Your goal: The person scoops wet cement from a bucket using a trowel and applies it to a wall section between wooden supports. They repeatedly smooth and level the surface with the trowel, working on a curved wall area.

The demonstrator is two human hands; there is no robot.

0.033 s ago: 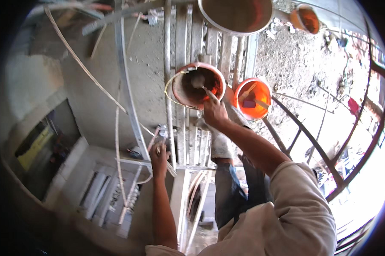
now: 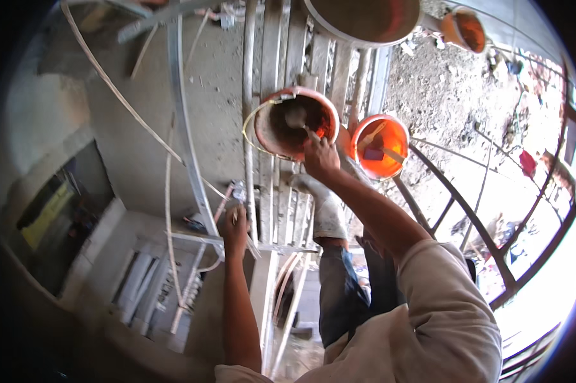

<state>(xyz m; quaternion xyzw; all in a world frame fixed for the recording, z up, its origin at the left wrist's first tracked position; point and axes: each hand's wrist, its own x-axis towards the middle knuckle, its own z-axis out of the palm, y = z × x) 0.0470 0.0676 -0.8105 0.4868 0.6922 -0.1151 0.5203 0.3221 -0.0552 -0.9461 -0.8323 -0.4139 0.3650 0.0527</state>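
Observation:
My right hand [image 2: 323, 156] grips the handle of a tool with a pale rounded head [image 2: 295, 117], which is down inside a red-rimmed bucket [image 2: 268, 133] with a wire handle. Beside it on the right stands an orange bucket [image 2: 388, 165] containing a brush [image 2: 371, 137], a purple block and a flat tool. Lower left, my left hand [image 2: 235, 228] is curled around a small pale object I cannot make out, close to some pipes and cable. My feet, one in a pale boot [image 2: 327, 214], are below the buckets on narrow planks [image 2: 275, 57].
A large tub [image 2: 361, 19] and small orange bucket [image 2: 463, 30] stand at the top. A metal rail [image 2: 182, 108] and hanging cables run on the left, above a lower tiled area. Dark curved metal bars [image 2: 454, 195] cross the right, over rubble-strewn ground.
The view has shifted slightly. Both my hands appear a little higher in the picture; the tool head remains inside the bucket.

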